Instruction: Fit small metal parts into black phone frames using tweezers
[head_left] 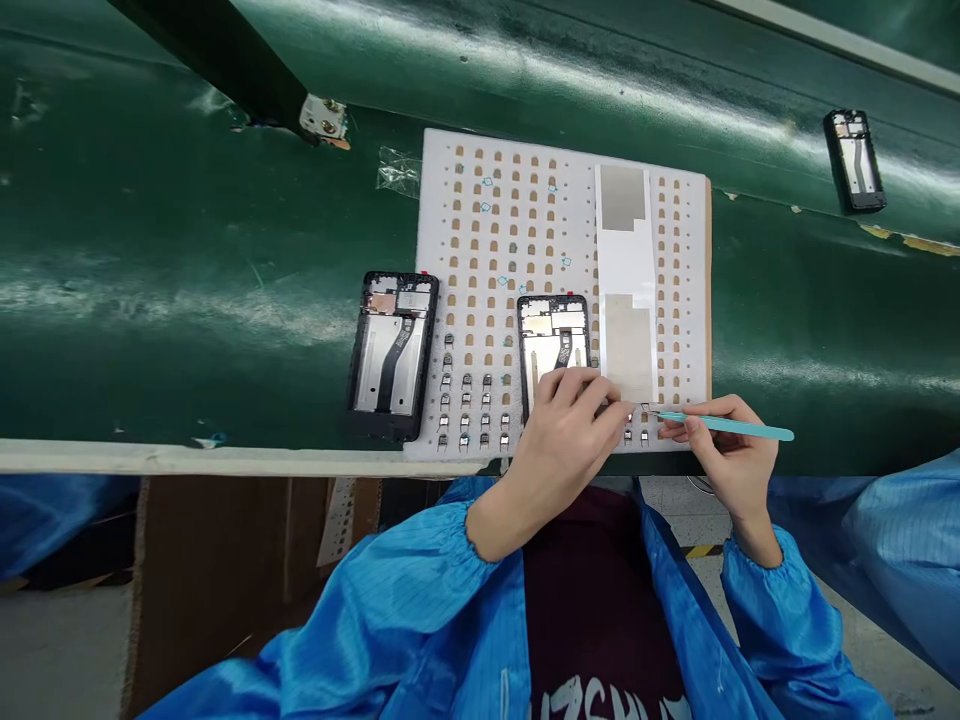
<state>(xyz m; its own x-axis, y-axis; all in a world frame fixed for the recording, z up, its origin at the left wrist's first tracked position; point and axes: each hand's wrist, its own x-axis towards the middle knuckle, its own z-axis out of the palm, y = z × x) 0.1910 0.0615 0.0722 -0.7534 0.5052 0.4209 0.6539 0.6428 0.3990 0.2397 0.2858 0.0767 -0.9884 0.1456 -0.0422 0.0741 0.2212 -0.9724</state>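
My right hand pinches light blue tweezers, their tip touching a small metal part on the white sheet. That sheet carries rows of small tan and metal parts. My left hand rests on the lower end of an open phone frame lying on the sheet, fingers curled over it, fingertips close to the tweezer tip. A second open phone frame lies on the green belt just left of the sheet.
The green conveyor belt runs across the view, with a pale front rail. A third phone frame lies far right on the belt. A dark bracket crosses the top left. Blue-sleeved fabric of another person shows at right.
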